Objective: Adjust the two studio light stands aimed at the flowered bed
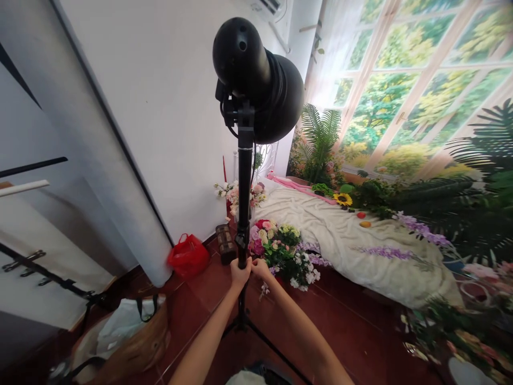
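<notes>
A black lamp (258,80) with a round head tops an upright black stand (244,187) in front of me. My left hand (240,272) is wrapped round the stand's pole, below a clamp joint. Just to its right, my right hand (261,269) is closed at the side of the pole, its fingertips pressed together; whatever they hold is too small to make out. The stand's legs spread over the red tiled floor beneath my forearms.
A red bag (188,256) and a small brown chest (225,243) stand by the wall. Flowers (280,243) lie right of the pole, beside a cream-covered bed (340,246). At lower left sits a brown bag (140,337); plants line the right side.
</notes>
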